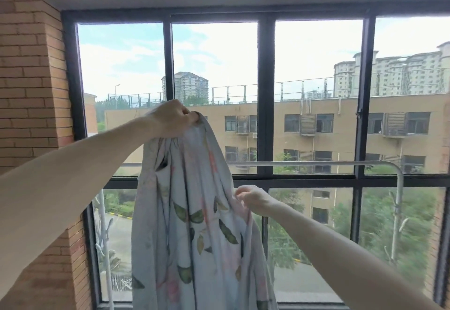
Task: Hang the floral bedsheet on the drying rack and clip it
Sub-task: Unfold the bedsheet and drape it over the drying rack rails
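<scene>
The left hand (174, 119) is raised high and holds a bunched part of the bedsheet (194, 224) tightly in its closed fingers. From this hand the sheet hangs down in long folds, with green leaves and pale pink flowers printed on it, and its lower end goes out of view at the bottom. The right hand (253, 198) is lower, at the right edge of the hanging cloth. Its fingers are curled and touch the fabric there, and it seems to pinch a fold, but the picture is a little blurred at this place, so I cannot tell if it really grips.

The top bar of the drying rack (304, 163) runs level behind the sheet, below the left hand and a little above the right hand, and it bends down into a post to the right of the right hand. The sheet is not over this bar yet; it hangs in front of it, held only by the hands.

So I judge the step in hand is the first one: to find an edge and open the sheet. The next move calls for spreading the cloth between both hands and then lifting it over the bar. No clip is visible now, so clipping comes later.
</scene>
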{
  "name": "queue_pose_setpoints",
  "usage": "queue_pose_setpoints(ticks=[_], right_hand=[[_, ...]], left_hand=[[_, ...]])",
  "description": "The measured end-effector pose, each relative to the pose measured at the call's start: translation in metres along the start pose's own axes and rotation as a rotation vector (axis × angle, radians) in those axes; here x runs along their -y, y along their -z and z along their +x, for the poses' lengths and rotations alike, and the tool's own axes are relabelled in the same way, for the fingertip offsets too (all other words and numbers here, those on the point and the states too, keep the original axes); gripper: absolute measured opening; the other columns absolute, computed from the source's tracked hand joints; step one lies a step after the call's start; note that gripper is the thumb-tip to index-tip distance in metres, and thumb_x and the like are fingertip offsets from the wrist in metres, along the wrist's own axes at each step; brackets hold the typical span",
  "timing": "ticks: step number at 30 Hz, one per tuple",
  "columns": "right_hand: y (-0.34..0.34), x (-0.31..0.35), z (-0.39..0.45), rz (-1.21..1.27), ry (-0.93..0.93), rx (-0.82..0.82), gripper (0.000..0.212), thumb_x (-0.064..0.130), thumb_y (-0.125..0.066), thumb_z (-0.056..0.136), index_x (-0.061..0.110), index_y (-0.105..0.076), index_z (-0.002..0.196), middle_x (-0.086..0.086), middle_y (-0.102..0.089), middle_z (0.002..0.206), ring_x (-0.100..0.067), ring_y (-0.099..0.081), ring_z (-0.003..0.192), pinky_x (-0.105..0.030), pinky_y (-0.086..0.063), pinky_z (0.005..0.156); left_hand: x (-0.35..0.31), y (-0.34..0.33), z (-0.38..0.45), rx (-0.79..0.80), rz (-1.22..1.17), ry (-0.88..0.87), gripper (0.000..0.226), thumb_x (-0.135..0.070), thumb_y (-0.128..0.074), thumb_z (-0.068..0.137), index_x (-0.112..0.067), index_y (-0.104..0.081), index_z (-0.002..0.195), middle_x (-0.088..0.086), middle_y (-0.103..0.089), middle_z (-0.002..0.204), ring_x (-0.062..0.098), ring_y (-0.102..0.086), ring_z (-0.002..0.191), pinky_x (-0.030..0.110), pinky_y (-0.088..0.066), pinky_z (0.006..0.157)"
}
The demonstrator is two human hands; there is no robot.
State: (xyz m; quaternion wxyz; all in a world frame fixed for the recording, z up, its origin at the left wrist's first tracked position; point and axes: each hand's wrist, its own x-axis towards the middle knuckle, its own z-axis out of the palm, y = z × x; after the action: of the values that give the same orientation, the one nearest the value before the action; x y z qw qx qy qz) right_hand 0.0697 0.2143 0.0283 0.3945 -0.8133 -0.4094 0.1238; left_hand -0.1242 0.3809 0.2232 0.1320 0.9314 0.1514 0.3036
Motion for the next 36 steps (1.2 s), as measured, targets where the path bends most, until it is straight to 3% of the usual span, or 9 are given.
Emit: queue_pose_setpoints(ticks=[4, 8, 11, 17, 19, 24, 29, 34, 36], right_hand=[[-0.036, 0.031, 0.004, 0.357, 0.084, -0.002, 0.018, 0.037, -0.055, 0.093, 0.03, -0.07, 0.101, -0.004, -0.073, 0.113, -0.023, -0.067, 0.099, -0.036, -0.049, 0.084], [-0.052, 0.024, -0.002, 0.205, 0.095, -0.126, 0.029, 0.039, -0.059, 0.094, 0.017, -0.065, 0.077, -0.006, -0.065, 0.071, -0.02, -0.058, 0.062, -0.029, -0.042, 0.059], [-0.063, -0.019, -0.008, -0.1, -0.037, -0.216, 0.024, 0.031, -0.056, 0.092, 0.017, -0.064, 0.075, 0.001, -0.066, 0.067, -0.017, -0.061, 0.055, -0.03, -0.049, 0.047], [-0.064, -0.083, -0.028, -0.095, -0.232, -0.449, 0.028, 0.039, -0.076, 0.079, 0.024, -0.059, 0.095, 0.002, -0.059, 0.1, -0.02, -0.063, 0.089, -0.037, -0.057, 0.075], [-0.062, -0.079, -0.03, -0.07, -0.09, -0.559, 0.051, 0.053, -0.08, 0.074, 0.029, -0.048, 0.106, 0.008, -0.051, 0.105, -0.013, -0.055, 0.096, -0.034, -0.053, 0.081], [-0.074, -0.014, -0.033, -0.01, 0.367, -0.587, 0.039, 0.021, -0.07, 0.081, 0.03, -0.054, 0.116, 0.014, -0.053, 0.112, -0.008, -0.054, 0.104, -0.028, -0.048, 0.091], [-0.092, 0.022, -0.026, 0.039, 0.344, -0.467, 0.029, 0.035, -0.061, 0.092, 0.025, -0.073, 0.116, 0.014, -0.054, 0.117, -0.011, -0.053, 0.112, -0.036, -0.051, 0.097], [-0.082, 0.026, -0.035, 0.137, 0.379, -0.808, 0.044, -0.013, -0.054, 0.081, 0.024, -0.061, 0.103, 0.005, -0.039, 0.118, -0.008, -0.054, 0.087, -0.029, -0.055, 0.061], [-0.077, 0.026, -0.037, 0.078, 0.492, -0.777, 0.049, -0.019, -0.053, 0.077, 0.023, -0.065, 0.098, 0.006, -0.044, 0.114, -0.007, -0.056, 0.074, -0.032, -0.05, 0.049]], left_hand=[[-0.006, -0.005, -0.001, 0.023, 0.045, -0.004, 0.057, -0.041, -0.055, 0.103, -0.018, -0.045, 0.051, -0.007, -0.025, 0.039, 0.014, -0.024, 0.036, 0.024, -0.033, 0.049], [0.001, -0.005, -0.005, 0.004, 0.123, 0.008, 0.056, -0.04, -0.054, 0.103, -0.022, -0.041, 0.051, -0.009, -0.029, 0.037, 0.011, -0.027, 0.033, 0.027, -0.04, 0.057], [0.009, 0.002, -0.01, -0.048, 0.18, 0.062, 0.052, -0.042, -0.054, 0.1, -0.02, -0.047, 0.054, -0.007, -0.032, 0.038, 0.012, -0.03, 0.032, 0.027, -0.039, 0.055], [0.017, 0.011, -0.017, -0.078, 0.25, 0.122, 0.055, -0.043, -0.055, 0.099, -0.021, -0.038, 0.051, -0.007, -0.031, 0.04, 0.018, -0.035, 0.042, 0.028, -0.037, 0.057], [0.02, 0.013, -0.018, -0.096, 0.254, 0.145, 0.057, -0.042, -0.054, 0.1, -0.02, -0.038, 0.05, -0.007, -0.032, 0.038, 0.02, -0.037, 0.045, 0.028, -0.035, 0.055], [0.008, 0.009, -0.014, -0.063, 0.206, 0.111, 0.056, -0.039, -0.053, 0.103, -0.022, -0.037, 0.051, -0.007, -0.029, 0.039, 0.016, -0.032, 0.039, 0.025, -0.033, 0.052], [-0.013, -0.011, -0.012, -0.011, 0.175, 0.039, 0.057, -0.037, -0.055, 0.102, -0.023, -0.039, 0.05, -0.011, -0.029, 0.037, 0.014, -0.032, 0.038, 0.026, -0.045, 0.057], [-0.014, -0.013, -0.012, -0.01, 0.164, 0.017, 0.059, -0.036, -0.056, 0.102, -0.023, -0.039, 0.047, -0.008, -0.031, 0.039, 0.015, -0.032, 0.038, 0.028, -0.049, 0.061], [-0.012, -0.012, -0.013, -0.01, 0.154, 0.015, 0.058, -0.037, -0.056, 0.101, -0.023, -0.039, 0.047, -0.007, -0.031, 0.04, 0.016, -0.032, 0.039, 0.028, -0.047, 0.06]])
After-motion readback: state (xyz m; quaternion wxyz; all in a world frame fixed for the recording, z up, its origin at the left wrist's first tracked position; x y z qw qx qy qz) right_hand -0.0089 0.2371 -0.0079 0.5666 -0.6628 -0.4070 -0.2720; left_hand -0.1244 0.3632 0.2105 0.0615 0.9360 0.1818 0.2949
